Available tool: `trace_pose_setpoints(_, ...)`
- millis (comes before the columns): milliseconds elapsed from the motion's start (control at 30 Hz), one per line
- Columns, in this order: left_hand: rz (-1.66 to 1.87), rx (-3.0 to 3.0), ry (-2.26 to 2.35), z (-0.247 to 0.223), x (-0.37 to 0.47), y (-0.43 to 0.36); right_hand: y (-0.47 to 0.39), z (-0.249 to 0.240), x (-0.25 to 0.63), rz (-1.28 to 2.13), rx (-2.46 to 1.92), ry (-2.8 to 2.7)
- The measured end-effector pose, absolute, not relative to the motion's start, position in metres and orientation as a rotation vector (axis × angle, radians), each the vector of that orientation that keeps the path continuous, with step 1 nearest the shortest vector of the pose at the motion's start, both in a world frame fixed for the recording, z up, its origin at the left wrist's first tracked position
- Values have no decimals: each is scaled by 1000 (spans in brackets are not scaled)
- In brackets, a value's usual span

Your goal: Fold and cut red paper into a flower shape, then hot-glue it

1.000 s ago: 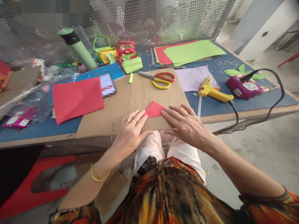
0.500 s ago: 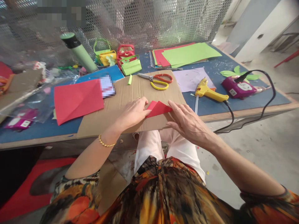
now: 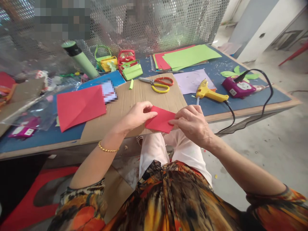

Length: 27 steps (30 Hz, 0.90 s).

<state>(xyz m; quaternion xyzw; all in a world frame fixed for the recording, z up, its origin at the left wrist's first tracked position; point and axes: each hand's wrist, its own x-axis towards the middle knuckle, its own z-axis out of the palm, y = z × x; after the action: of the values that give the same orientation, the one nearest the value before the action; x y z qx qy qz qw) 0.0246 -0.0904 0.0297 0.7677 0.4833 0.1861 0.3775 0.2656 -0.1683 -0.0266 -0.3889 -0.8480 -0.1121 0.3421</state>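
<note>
Head view: the far left corner of the red paper (image 3: pixel 160 119) is covered by the fingertips of the left hand (image 3: pixel 139 115), and part of its right edge by those of the right hand (image 3: pixel 192 123). A small item beside the large red sheet (image 3: pixel 80 106) is blurred by blocks, and the left end of the table (image 3: pixel 211 107) is cut off. The red paper is held between the two hands, over the near edge of the cardboard (image 3: pixel 125 106), toward its right corner. It is pinched by thumb and fingers on each side, both hands nearly closed. A plain, four-sided, slightly tilted face is shown.
</note>
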Motion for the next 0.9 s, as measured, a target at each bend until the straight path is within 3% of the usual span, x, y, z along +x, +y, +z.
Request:
trace_pose_setpoints(200, 747, 1698, 1117, 33, 21, -97, -171, -26, 269, -423, -1058, -2139)
trace_pose_setpoints(367, 1275, 2295, 1398, 22, 12, -91, -164, -22, 267, -346, -1078, -2005)
trace_pose_setpoints(467, 1512, 2787, 1290, 7, 10, -94, -162, -20, 257, -166, -1047, -1951)
trace_pose_setpoints(667, 1132, 3212, 713, -33, 9, -140, -166, -29, 244, -135, -982, -2115)
trace_pose_setpoints(900, 1130, 2905, 862, -43, -5, -167, -182, -25, 250, -196, -964, -2295)
